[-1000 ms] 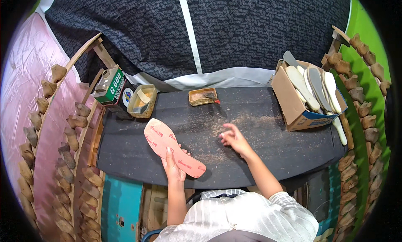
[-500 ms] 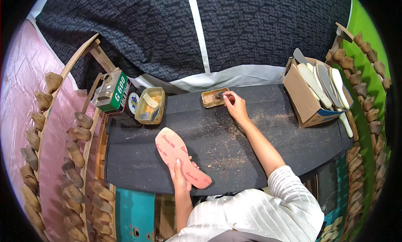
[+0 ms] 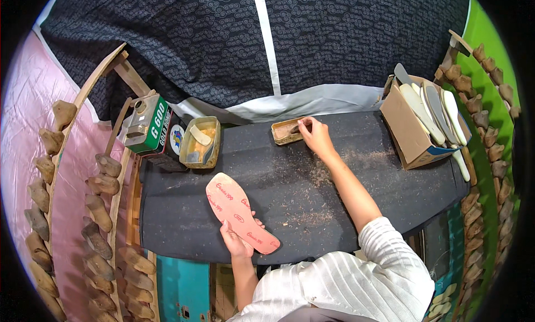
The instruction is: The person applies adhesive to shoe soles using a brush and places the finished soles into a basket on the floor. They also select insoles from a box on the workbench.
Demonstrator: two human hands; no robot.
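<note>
A: Grips?
B: Left hand [image 3: 236, 243]: closed around pink insole [image 3: 233, 204], above black-covered table [image 3: 256, 163], near side. Right hand [image 3: 316, 137]: fingertips narrowed by dark item [image 3: 294, 130] at shallow tray [image 3: 281, 133]; cannot tell if held.
A: Outward?
B: Left, tub [image 3: 199, 165], metal can [image 3: 157, 124]; right, cardboard box [image 3: 404, 130] of soles [image 3: 433, 115].

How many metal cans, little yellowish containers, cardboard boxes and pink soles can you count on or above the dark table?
Metal can: 1
Yellowish containers, one deep, one shallow: 2
Cardboard box: 1
Pink sole: 1
Total: 5
</note>
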